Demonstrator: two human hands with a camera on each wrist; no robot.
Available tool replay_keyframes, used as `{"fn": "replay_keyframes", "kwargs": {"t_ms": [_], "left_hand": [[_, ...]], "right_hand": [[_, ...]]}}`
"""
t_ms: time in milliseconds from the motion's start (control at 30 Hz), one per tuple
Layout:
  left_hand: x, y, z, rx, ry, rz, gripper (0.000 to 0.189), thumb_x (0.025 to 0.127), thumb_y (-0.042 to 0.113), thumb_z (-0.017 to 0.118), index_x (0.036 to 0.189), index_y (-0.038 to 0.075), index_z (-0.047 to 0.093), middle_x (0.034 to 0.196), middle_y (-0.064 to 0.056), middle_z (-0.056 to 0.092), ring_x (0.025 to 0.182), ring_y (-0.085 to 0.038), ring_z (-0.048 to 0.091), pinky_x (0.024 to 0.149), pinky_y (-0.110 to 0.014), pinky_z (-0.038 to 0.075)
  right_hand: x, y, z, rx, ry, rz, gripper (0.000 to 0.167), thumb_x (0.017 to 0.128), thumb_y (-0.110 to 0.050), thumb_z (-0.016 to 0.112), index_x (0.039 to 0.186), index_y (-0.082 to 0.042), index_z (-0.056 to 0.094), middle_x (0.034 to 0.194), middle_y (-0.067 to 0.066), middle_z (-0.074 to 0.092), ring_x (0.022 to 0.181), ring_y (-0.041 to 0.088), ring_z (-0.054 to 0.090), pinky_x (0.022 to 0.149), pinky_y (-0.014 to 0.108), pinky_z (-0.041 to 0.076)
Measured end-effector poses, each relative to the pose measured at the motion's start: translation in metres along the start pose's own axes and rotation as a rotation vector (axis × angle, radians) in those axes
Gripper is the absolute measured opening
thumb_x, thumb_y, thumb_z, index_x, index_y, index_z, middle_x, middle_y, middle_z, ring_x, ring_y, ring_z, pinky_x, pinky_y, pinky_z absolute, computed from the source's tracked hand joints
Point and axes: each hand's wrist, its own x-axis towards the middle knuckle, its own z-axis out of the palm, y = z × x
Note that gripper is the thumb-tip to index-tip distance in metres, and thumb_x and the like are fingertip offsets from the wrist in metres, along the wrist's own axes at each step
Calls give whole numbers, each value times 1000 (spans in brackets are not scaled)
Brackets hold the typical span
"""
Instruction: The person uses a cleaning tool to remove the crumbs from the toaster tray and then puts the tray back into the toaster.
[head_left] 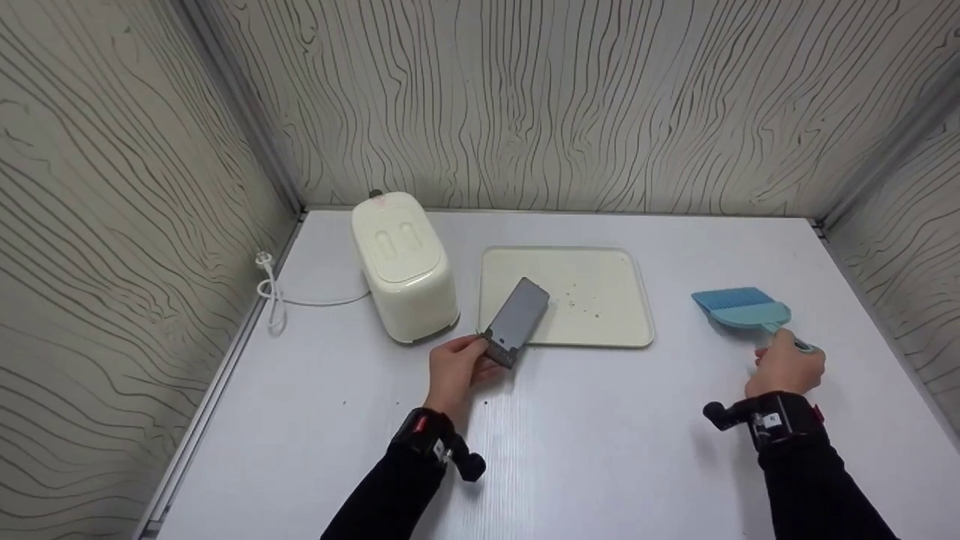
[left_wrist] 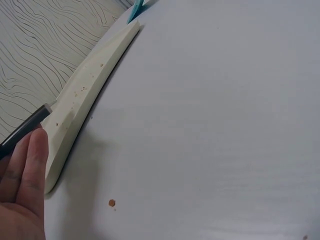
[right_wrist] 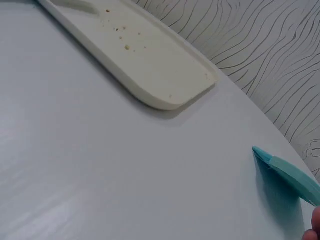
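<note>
Pinching a grey panel (rectangular) is the left grip; the right grip holds a bristled brush.

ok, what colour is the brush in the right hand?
Blue bristles on a paler turquoise brush body; clearest in the head view.

The head view looks forward and down from high above; both wrist views, lower, nearer and tilted, share its shallow, cream, rectangular tray.
</note>
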Motion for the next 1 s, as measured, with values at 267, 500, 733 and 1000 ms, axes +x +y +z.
{"fn": "replay_keyframes", "kwargs": {"t_ms": [267,500,733,1000], "left_hand": [[-1,0,0,-1,-7,23,35,92,2,62,124,-13,64,100,-27,74,74,-23,77,73,-38,66],[-2,3,1,-7,-2,0,34,92,1,63,124,-12,64,102,-26,74,76,-24,77,74,-38,66],[-1,3,2,4,-6,5,35,93,2,63,125,-12,64,103,-27,74,76,-25,77,75,-38,66],[-1,3,3,-6,-2,-1,36,92,1,64,125,-13,62,100,-27,74,73,-23,77,72,-36,66]], "right_hand": [[14,9,-7,-554,-14,-146,34,100,-34,52,128,-14,46,115,3,52,107,23,50,81,33,42],[22,26,-5,-980,-30,-383,52,100,-38,53,126,7,56,117,29,61,107,46,50,84,52,37],[22,33,-3,-1228,-29,-591,37,98,-24,53,99,12,59,93,30,57,90,47,50,77,55,38],[20,30,-4,-1305,-114,-564,40,97,-28,51,94,12,53,87,29,54,85,46,48,75,57,38]]}}
